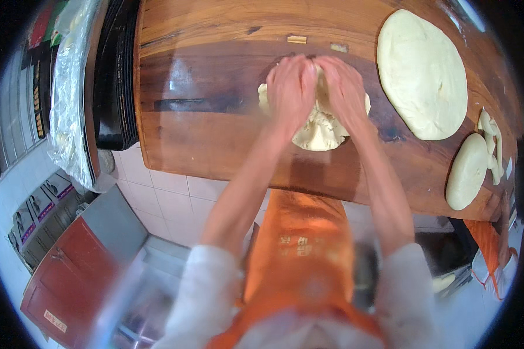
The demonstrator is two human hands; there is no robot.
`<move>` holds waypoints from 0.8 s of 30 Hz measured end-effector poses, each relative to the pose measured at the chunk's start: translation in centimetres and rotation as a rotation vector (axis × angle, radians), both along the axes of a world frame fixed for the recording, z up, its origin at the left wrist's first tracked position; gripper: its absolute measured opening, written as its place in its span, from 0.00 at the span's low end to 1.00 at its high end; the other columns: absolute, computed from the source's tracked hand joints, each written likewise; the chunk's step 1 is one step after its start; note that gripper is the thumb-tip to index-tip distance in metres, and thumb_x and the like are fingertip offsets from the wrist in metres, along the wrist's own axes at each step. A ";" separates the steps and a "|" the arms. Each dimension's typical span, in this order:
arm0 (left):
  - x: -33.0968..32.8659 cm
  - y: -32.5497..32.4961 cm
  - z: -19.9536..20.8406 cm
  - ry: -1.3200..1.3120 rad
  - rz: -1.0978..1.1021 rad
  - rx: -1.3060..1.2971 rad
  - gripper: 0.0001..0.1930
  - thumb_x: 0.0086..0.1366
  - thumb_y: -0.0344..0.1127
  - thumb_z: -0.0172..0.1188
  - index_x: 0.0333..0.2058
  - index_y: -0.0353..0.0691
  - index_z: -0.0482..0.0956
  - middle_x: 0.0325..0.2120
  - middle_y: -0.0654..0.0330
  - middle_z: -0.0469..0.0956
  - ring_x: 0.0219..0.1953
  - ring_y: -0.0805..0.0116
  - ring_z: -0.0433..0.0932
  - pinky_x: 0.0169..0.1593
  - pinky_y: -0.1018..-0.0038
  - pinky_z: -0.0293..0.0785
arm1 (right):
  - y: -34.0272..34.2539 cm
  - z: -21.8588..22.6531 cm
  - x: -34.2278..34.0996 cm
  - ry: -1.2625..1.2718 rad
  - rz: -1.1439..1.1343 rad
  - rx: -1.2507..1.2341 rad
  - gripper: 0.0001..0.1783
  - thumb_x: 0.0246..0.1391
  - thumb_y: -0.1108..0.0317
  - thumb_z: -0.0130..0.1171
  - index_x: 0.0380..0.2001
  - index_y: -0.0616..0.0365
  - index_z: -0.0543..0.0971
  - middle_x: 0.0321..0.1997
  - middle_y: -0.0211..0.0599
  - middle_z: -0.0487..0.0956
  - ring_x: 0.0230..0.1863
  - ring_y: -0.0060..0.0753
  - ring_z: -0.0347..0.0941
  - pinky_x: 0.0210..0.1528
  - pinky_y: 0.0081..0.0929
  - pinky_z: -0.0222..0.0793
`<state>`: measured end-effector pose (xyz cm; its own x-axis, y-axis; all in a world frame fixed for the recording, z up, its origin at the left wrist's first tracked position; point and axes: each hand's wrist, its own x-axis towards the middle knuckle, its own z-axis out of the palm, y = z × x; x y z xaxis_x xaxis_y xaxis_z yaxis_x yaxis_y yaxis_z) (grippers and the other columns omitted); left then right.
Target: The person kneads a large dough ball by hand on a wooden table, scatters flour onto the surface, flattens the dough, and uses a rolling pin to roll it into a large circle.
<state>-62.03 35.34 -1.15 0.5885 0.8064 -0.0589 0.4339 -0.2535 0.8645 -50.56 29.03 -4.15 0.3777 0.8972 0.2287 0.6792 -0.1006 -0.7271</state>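
Observation:
A pale, crumpled piece of dough [320,138] lies on the wooden table [215,136], near its front edge. My left hand [293,87] and my right hand [342,84] are side by side on top of it, fingers curled over its far part. Both hands look closed on the dough, slightly blurred, and they hide its middle. Uneven folds bulge out toward me between my wrists and at both sides.
A large smooth dough slab [425,75] lies at the right, with a smaller oval dough piece [467,171] and thin dough strips [491,142] beyond. Stacked black trays [115,87] stand off the table's left end. Another person in an orange apron [486,244] is at the right edge.

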 end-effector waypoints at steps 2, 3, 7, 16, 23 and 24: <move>-3.5 -4.0 0.8 -0.018 -0.075 0.297 0.15 0.61 0.40 0.47 0.40 0.38 0.76 0.48 0.52 0.71 0.56 0.52 0.63 0.60 0.56 0.50 | -5.0 3.5 -2.2 0.070 0.031 0.028 0.14 0.57 0.64 0.43 0.38 0.59 0.76 0.45 0.40 0.76 0.51 0.45 0.67 0.54 0.39 0.56; -5.3 -6.3 1.0 0.006 -0.117 0.335 0.15 0.59 0.40 0.48 0.41 0.38 0.76 0.49 0.53 0.71 0.56 0.54 0.63 0.60 0.56 0.51 | -7.1 4.4 -3.0 0.100 0.054 0.019 0.14 0.57 0.65 0.43 0.38 0.59 0.76 0.44 0.40 0.76 0.50 0.45 0.67 0.53 0.39 0.57; -9.4 -10.7 -0.1 0.142 -0.208 0.484 0.16 0.56 0.38 0.50 0.41 0.37 0.75 0.50 0.55 0.70 0.57 0.58 0.63 0.60 0.55 0.51 | -11.4 4.4 -4.2 -0.119 0.154 0.065 0.14 0.57 0.66 0.44 0.39 0.60 0.76 0.44 0.42 0.76 0.48 0.45 0.69 0.53 0.39 0.60; -4.8 -3.7 -0.7 -0.208 0.112 -0.239 0.22 0.63 0.42 0.44 0.50 0.32 0.68 0.56 0.46 0.61 0.60 0.50 0.57 0.63 0.58 0.46 | -5.0 1.1 2.2 0.578 0.068 -0.181 0.23 0.62 0.59 0.35 0.42 0.64 0.77 0.49 0.38 0.75 0.53 0.33 0.68 0.57 0.25 0.58; -11.2 -14.8 -1.1 -0.161 0.137 0.294 0.27 0.62 0.53 0.46 0.52 0.38 0.68 0.57 0.48 0.59 0.59 0.42 0.56 0.60 0.51 0.51 | -15.4 2.6 -8.2 0.077 0.107 0.141 0.20 0.59 0.61 0.38 0.45 0.58 0.75 0.49 0.43 0.74 0.53 0.45 0.69 0.60 0.47 0.55; -11.3 -15.7 -1.9 -0.165 0.165 0.347 0.27 0.62 0.54 0.45 0.52 0.39 0.68 0.57 0.48 0.59 0.59 0.43 0.56 0.59 0.49 0.51 | -16.7 1.2 -10.2 0.013 0.062 0.142 0.19 0.58 0.63 0.38 0.44 0.58 0.75 0.49 0.44 0.73 0.54 0.46 0.67 0.60 0.47 0.54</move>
